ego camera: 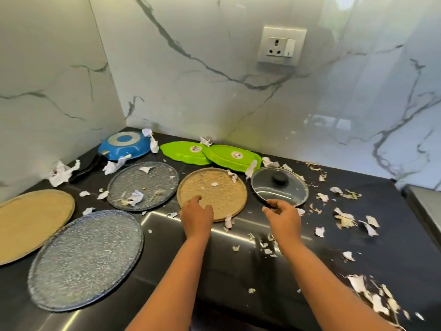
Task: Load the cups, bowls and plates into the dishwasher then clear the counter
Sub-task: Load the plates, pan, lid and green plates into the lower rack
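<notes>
Two bare forearms reach out over the black counter [226, 271]. Left hand [196, 217] lies on the near rim of a round tan plate [222, 194], fingers bent down onto it; whether they grip it I cannot tell. Right hand [285, 215] hovers at the near rim of one glass lid [281, 189], fingers loosely curled and holding nothing. A second tan plate [31, 218] sits at the far left. Two grey plates lie flat, one near [86, 259] and one farther back [143, 185]. By the wall are two green plates [183, 151] [231, 156], overlapping, and one blue pan [124, 145] turned upside down. Torn paper scraps [372, 297] litter the counter and three of the plates.
</notes>
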